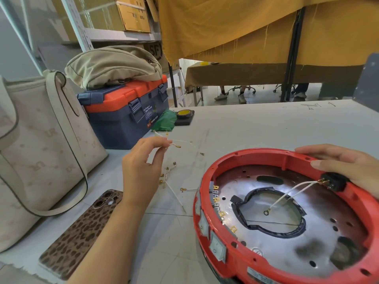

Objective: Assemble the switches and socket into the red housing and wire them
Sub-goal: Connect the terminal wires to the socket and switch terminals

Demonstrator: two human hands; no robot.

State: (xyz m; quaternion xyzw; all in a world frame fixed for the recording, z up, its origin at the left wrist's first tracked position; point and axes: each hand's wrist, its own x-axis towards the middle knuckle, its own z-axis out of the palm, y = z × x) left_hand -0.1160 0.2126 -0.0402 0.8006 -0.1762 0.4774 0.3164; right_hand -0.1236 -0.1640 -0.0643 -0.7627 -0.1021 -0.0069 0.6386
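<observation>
Our left hand pinches a white wire above the tabletop. Our right hand lies open-fingered on the red housing rim by the socket.

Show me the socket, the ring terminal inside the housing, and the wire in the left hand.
socket (336,181), head view, on its black body at the housing wall.
ring terminal (266,212), head view, on the brass ring.
wire (178,146), head view, on its brass terminal beside the left hand's (143,160) fingertips.

I see a pale grey worktable, scuffed. Metal shelving with cardboard boxes back left. Mustard cloth hangs over a dark frame; beyond it a cloth-covered table, office-chair bases, light tiled floor. Daylight, bright.
</observation>
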